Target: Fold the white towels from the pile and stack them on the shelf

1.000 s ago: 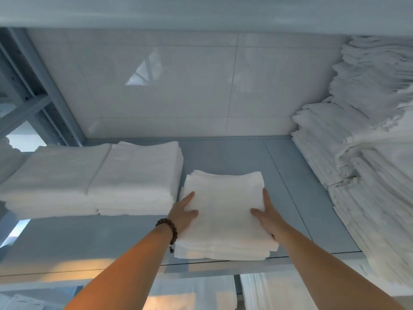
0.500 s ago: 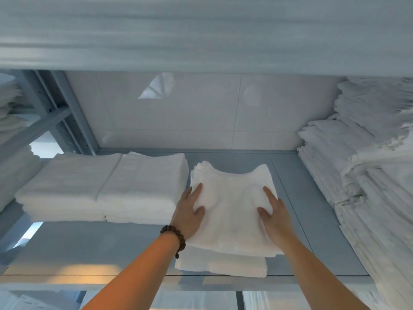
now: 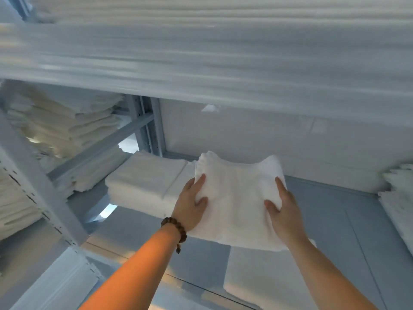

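Towels (image 3: 237, 198) rose off the shelf (image 3: 335, 220), left hand (image 3: 190, 209) and right hand (image 3: 283, 211) gripping.

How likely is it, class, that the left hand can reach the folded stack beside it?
Probably yes: nothing lies between the left hand and the folded stack, though it grips held towels.

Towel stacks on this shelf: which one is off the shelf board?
The middle bundle, held between left hand and right hand; the left stack and right pile rest on the shelf.
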Demonstrator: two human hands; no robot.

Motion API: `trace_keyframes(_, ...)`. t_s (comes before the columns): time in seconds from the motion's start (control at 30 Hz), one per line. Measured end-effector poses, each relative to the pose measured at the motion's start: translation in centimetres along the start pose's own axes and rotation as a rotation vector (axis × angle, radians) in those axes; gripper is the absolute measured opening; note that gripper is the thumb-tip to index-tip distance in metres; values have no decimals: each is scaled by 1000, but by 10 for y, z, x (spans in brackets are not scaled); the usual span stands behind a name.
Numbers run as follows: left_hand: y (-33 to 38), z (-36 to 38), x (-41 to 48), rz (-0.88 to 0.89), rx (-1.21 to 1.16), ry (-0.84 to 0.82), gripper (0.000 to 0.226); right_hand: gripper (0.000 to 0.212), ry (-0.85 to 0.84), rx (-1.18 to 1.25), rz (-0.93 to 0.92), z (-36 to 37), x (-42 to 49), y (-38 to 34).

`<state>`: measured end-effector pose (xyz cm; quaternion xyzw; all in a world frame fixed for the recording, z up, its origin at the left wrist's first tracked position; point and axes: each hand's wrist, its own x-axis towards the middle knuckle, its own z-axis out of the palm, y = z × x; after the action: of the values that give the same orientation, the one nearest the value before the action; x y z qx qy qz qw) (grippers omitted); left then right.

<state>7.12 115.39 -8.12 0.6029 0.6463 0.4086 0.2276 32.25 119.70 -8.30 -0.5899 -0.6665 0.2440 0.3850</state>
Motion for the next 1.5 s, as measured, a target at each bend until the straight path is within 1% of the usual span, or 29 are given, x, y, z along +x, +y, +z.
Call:
trace_keyframes(0.2,-67,-88,45,-43,57,16,59,56,-28,-12,-60,96,32,-63)
trace_keyframes(0.37,-126,-163,107,-22,135,-31,60,55,-30,29,-25,185,62,-117)
trace_keyframes(0.47,-154,-198,143,-41,170,-38,60,54,-11,40,1,228,85,-148)
trace_keyframes(0.63,-188,-226,176,-92,282,-45,58,52,-47,23,53,280,119,-179)
trace_keyframes(0.8,-210,-224,184,-167,357,-82,56,49,-119,-23,135,319,132,-171)
trace_keyframes(0.97,-223,-219,180,-237,364,-136,56,50,-185,-50,187,330,137,-155)
trace_keyframes(1.03,-226,-219,179,-257,473,-162,52,52,-247,-90,185,331,139,-153)
trace_keyframes(1.13,-223,-215,175,-223,714,-189,39,55,-346,-165,198,330,138,-155)
trace_keyframes(1.2,-219,-209,171,-153,806,-171,43,58,-385,-261,177,327,137,-156)
trace_keyframes(1.23,-216,-206,170,-105,807,-165,45,59,-395,-302,159,324,136,-156)
trace_keyframes(1.3,-206,-200,169,-30,727,-170,49,61,-393,-317,126,317,133,-157)
trace_keyframes(1.37,-193,-195,168,6,595,-165,51,61,-356,-289,93,306,129,-158)
trace_keyframes(1.5,-164,-182,161,67,385,-110,54,58,-202,-226,20,269,118,-158)
